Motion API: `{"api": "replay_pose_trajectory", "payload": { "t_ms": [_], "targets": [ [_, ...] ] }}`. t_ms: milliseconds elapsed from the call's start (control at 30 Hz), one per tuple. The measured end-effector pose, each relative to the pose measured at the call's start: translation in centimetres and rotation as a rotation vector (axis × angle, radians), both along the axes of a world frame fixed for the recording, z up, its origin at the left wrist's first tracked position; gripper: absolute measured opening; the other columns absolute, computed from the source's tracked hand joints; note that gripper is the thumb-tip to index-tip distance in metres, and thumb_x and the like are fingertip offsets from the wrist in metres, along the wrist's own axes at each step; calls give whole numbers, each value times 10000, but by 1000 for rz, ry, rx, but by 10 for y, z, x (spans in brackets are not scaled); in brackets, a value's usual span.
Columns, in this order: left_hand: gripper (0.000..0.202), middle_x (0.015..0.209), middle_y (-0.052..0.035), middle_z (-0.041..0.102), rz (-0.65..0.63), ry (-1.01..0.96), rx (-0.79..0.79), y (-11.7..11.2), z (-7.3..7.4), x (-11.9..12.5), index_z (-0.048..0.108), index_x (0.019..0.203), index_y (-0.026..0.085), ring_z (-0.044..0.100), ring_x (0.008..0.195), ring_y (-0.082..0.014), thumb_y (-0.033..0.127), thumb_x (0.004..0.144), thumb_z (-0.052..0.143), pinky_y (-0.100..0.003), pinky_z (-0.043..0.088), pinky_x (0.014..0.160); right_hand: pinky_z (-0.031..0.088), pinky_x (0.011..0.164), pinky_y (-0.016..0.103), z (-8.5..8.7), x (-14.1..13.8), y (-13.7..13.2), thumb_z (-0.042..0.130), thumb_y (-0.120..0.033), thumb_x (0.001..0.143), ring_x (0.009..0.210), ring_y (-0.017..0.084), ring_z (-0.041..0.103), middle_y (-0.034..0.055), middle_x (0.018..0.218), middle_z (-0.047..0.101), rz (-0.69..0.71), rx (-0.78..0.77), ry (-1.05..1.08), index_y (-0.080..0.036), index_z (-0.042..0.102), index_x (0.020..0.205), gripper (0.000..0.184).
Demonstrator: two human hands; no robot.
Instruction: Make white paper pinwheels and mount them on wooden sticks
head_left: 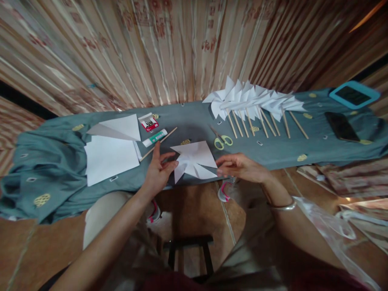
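Note:
A white paper square with slits cut in from its corners (198, 155) lies at the cloth's near edge, between my hands. My left hand (159, 167) is at its left side, fingers apart, thumb and a fingertip at the paper's edge. The index finger points toward a thin wooden stick (168, 136) and a green-and-white glue stick (155, 138). On the other side, my right hand (242, 166) has its thumb and fingers closed at the right corner of the paper. Scissors with yellow-green handles (223, 141) lie just beyond the paper.
White paper sheets (112, 157) are stacked on the left, near a small red box of metal pieces (149, 122). Several paper pinwheels on sticks (257, 99) lie in a row at back right. A dark phone (342, 126) and a blue-framed device (354, 95) lie far right.

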State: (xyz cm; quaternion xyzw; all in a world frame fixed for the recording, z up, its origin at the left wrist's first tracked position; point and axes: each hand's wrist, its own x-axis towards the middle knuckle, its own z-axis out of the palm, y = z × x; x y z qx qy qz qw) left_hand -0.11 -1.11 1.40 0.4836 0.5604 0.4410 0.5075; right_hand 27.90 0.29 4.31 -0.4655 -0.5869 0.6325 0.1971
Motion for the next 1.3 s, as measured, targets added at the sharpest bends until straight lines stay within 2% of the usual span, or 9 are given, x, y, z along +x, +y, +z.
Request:
{"api": "replay_pose_trajectory", "payload": {
  "t_ms": [67, 200, 333, 467, 567, 767, 933, 1133, 1300],
  "targets": [
    [935, 1207, -126, 638, 32, 20, 43, 7, -6, -5, 132, 1507, 252, 705, 860, -173, 236, 746, 674, -382, 562, 843, 456, 550, 253, -1, 11, 2, 689, -472, 767, 588, 127, 607, 54, 698, 722, 68, 60, -90, -143, 706, 811, 333],
    [847, 1195, -110, 646, 23, 159, 205, 14, -10, -5, 201, 1497, 252, 673, 1014, -211, 243, 778, 648, -412, 547, 886, 511, 622, 314, -7, 28, 5, 627, -357, 829, 631, 165, 629, 58, 742, 719, -95, 455, -418, -164, 733, 865, 223],
    [750, 1215, -87, 652, -70, 418, 391, 17, -4, 8, 248, 1487, 258, 615, 1105, -220, 244, 829, 607, -451, 486, 978, 465, 1021, 446, -15, 21, 3, 607, -172, 817, 1160, 253, 603, 95, 1239, 656, -24, 742, -482, -218, 638, 1217, 403],
    [702, 1202, -95, 664, -118, 510, 423, 18, -3, 21, 269, 1475, 220, 606, 1104, -231, 251, 850, 586, -439, 489, 961, 332, 1150, 497, -21, 7, 0, 602, -83, 780, 1421, 279, 348, 113, 1521, 393, 128, 695, -477, -236, 504, 1378, 625],
    [650, 1192, -90, 662, -105, 509, 431, 15, -6, 18, 298, 1457, 222, 628, 1050, -214, 278, 868, 566, -416, 503, 934, 325, 1160, 476, -25, 2, -1, 592, -48, 770, 1442, 273, 309, 111, 1549, 344, 162, 642, -435, -235, 492, 1390, 655],
    [722, 1001, -53, 684, -77, 566, 384, 0, -1, -7, 282, 1462, 215, 655, 762, -163, 369, 843, 618, -316, 564, 694, 433, 1092, 427, -31, -9, -1, 552, -96, 849, 1301, 239, 517, 112, 1396, 547, 81, 729, -306, -193, 691, 1102, 304],
    [922, 920, -32, 694, -183, 594, 303, -9, 1, -12, 181, 1501, 259, 585, 477, -115, 420, 761, 708, -230, 474, 431, 521, 968, 418, -23, -25, -5, 541, -186, 920, 1088, 217, 651, 107, 1153, 706, 39, 845, -292, -180, 712, 998, 188],
    [920, 1230, -124, 622, -95, 559, 349, 0, -4, -19, 129, 1507, 267, 697, 744, -185, 388, 780, 681, -344, 590, 653, 518, 929, 378, -10, -46, -13, 524, -163, 924, 1024, 204, 655, 85, 1047, 735, 69, 877, -234, -165, 698, 1036, 207],
    [738, 1279, -120, 605, -111, 627, 476, 3, -3, -21, 265, 1468, 251, 597, 1159, -276, 356, 835, 629, -482, 519, 945, 550, 785, 309, -19, -47, -12, 641, -218, 856, 838, 167, 689, 53, 945, 737, -69, 585, -199, -182, 709, 995, 158]
  ]
}}
